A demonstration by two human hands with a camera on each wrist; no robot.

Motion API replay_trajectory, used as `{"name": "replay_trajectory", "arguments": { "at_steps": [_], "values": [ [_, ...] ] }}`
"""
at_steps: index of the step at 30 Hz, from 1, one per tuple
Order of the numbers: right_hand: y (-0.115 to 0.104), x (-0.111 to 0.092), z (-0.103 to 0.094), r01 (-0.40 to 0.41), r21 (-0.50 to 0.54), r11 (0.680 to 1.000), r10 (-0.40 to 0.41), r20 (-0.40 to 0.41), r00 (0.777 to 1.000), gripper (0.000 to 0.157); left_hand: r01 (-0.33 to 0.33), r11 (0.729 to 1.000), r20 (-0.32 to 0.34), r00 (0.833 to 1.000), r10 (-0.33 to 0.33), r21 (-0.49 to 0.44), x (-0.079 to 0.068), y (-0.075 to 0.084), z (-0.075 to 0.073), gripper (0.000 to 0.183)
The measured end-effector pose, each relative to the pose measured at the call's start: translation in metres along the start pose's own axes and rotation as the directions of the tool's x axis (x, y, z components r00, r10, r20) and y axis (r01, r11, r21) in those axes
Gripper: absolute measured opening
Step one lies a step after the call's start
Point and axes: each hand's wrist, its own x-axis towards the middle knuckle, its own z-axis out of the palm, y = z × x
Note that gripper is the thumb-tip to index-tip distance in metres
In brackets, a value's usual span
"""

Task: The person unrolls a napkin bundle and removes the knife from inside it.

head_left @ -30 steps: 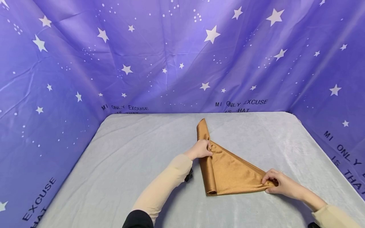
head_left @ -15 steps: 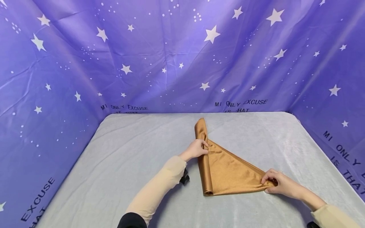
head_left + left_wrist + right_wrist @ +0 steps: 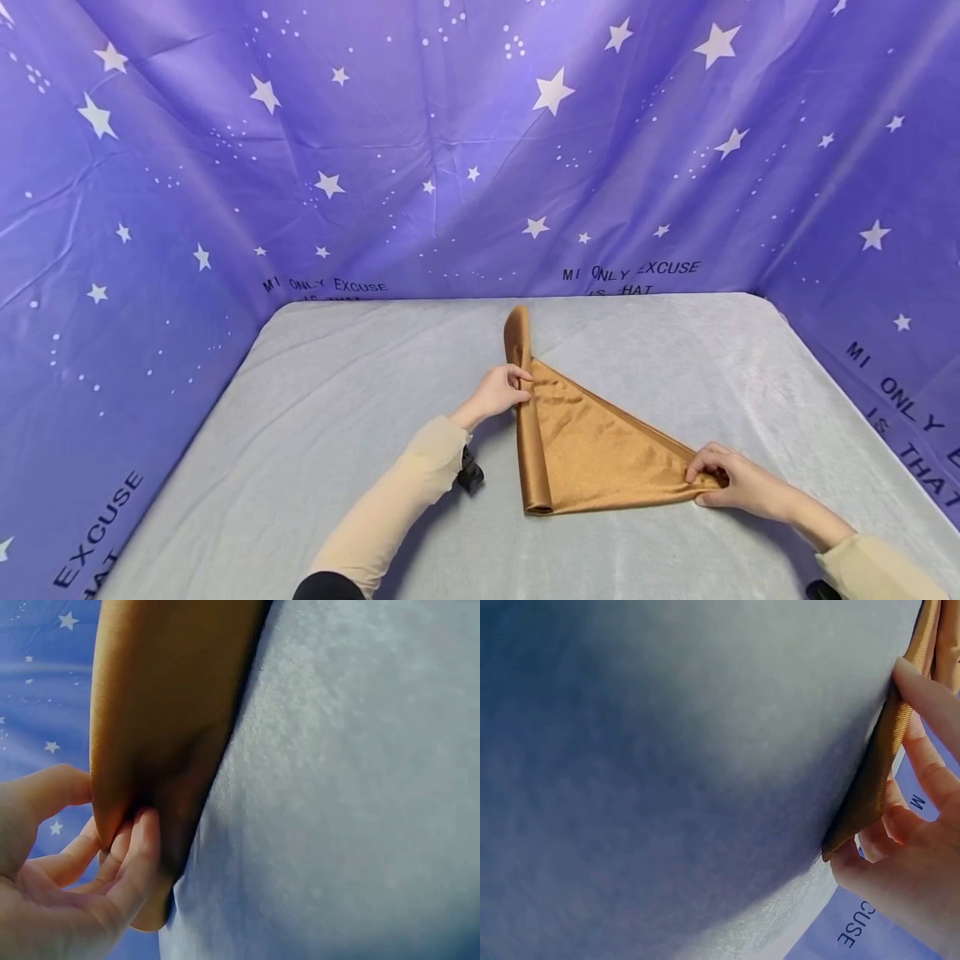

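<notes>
A shiny copper-brown satin cloth (image 3: 600, 450) lies on the table, its left part wound into an upright-running roll (image 3: 534, 462) and its right part flat, tapering to a corner. Near the roll's middle, my left hand (image 3: 495, 392) grips it between thumb and fingers. The left wrist view shows the fingers curled against the roll's underside (image 3: 165, 690), pressing into a fold. At the tapered corner my right hand (image 3: 746, 490) pinches the cloth. Up close in the right wrist view, thumb and fingers hold its edge (image 3: 877, 765); the fingertips are partly hidden.
A pale grey plush cover (image 3: 337, 400) spreads over the table. Purple curtains (image 3: 420, 125) with white stars and black lettering stand behind and at both sides. A black device (image 3: 470, 473) is strapped at the left wrist.
My left hand has moved left, carrying the roll with it, and the flat part of the cloth has become longer. The right hand stays at the corner.
</notes>
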Motion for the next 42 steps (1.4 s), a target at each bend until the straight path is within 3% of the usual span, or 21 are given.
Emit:
{"name": "replay_trajectory", "arguments": {
  "at_steps": [6,11,13,14,16,20,21,23,27,28,29,33,34,36,38,41,42],
  "values": [
    [0.0,0.0,0.0,0.002,0.013,1.0,-0.002,0.004,1.0,0.034,0.062,0.984,-0.008,0.998,-0.064,-0.168,-0.005,-0.008,-0.004,0.026],
    [0.0,0.0,0.0,0.008,0.019,1.0,-0.008,0.005,1.0,0.033,0.133,0.928,0.001,0.99,-0.141,-0.347,-0.009,-0.015,-0.008,0.029],
    [0.0,0.0,-0.001,0.007,0.018,1.0,-0.007,0.005,1.0,0.033,0.133,0.918,-0.008,0.989,-0.147,-0.375,-0.012,-0.018,-0.009,0.03],
    [0.0,0.0,-0.001,0.003,0.018,1.0,-0.003,0.008,1.0,0.033,0.098,0.912,-0.016,0.993,-0.114,-0.398,-0.008,-0.031,-0.007,0.029],
    [0.0,-0.001,-0.002,-0.008,0.014,1.0,0.007,0.017,1.0,0.033,0.098,0.903,-0.019,0.993,-0.117,-0.418,-0.001,-0.052,-0.003,0.029],
    [0.0,-0.002,-0.003,-0.027,0.005,1.0,0.027,0.033,0.999,0.031,0.058,0.886,-0.026,0.997,-0.079,-0.459,0.023,-0.113,0.011,0.029],
    [0.0,-0.002,-0.003,-0.028,0.004,1.0,0.028,0.034,0.999,0.031,0.081,0.893,-0.029,0.994,-0.105,-0.442,0.017,-0.104,0.007,0.03],
    [0.0,-0.002,-0.003,-0.025,0.003,1.0,0.025,0.033,0.999,0.031,0.085,0.893,-0.029,0.994,-0.109,-0.442,0.018,-0.111,0.007,0.031],
    [0.0,0.0,-0.003,-0.023,0.009,1.0,0.023,0.032,0.999,0.031,0.115,0.888,-0.007,0.991,-0.132,-0.446,0.011,-0.101,0.0,0.034],
    [0.0,0.0,-0.003,-0.024,0.01,1.0,0.024,0.032,0.999,0.031,0.133,0.882,0.004,0.989,-0.147,-0.452,0.016,-0.111,0.003,0.035],
    [0.0,0.0,-0.003,-0.026,0.011,1.0,0.026,0.032,0.999,0.03,0.104,0.881,0.004,0.993,-0.116,-0.461,0.015,-0.113,0.002,0.034],
    [-0.001,0.0,-0.003,-0.032,0.011,0.999,0.032,0.036,0.999,0.03,0.13,0.89,0.003,0.99,-0.143,-0.436,0.012,-0.112,0.0,0.034],
    [-0.001,0.0,-0.003,-0.033,0.014,0.999,0.032,0.037,0.999,0.03,0.147,0.896,-0.004,0.986,-0.164,-0.418,0.005,-0.1,-0.004,0.035],
    [-0.001,0.0,-0.002,-0.033,0.02,0.999,0.033,0.037,0.999,0.03,0.159,0.897,-0.006,0.984,-0.177,-0.413,0.006,-0.104,-0.004,0.036],
    [0.0,-0.001,-0.002,-0.033,0.021,0.999,0.032,0.035,0.999,0.03,0.096,0.898,-0.009,0.994,-0.11,-0.429,0.009,-0.119,-0.001,0.034],
    [0.0,0.0,-0.003,-0.032,0.016,0.999,0.032,0.036,0.999,0.03,0.109,0.895,0.006,0.993,-0.118,-0.432,0.009,-0.115,-0.003,0.032],
    [0.0,0.0,-0.003,-0.032,0.013,0.999,0.031,0.037,0.999,0.03,0.12,0.896,0.008,0.992,-0.129,-0.428,0.004,-0.104,-0.006,0.031]
  ]
}}
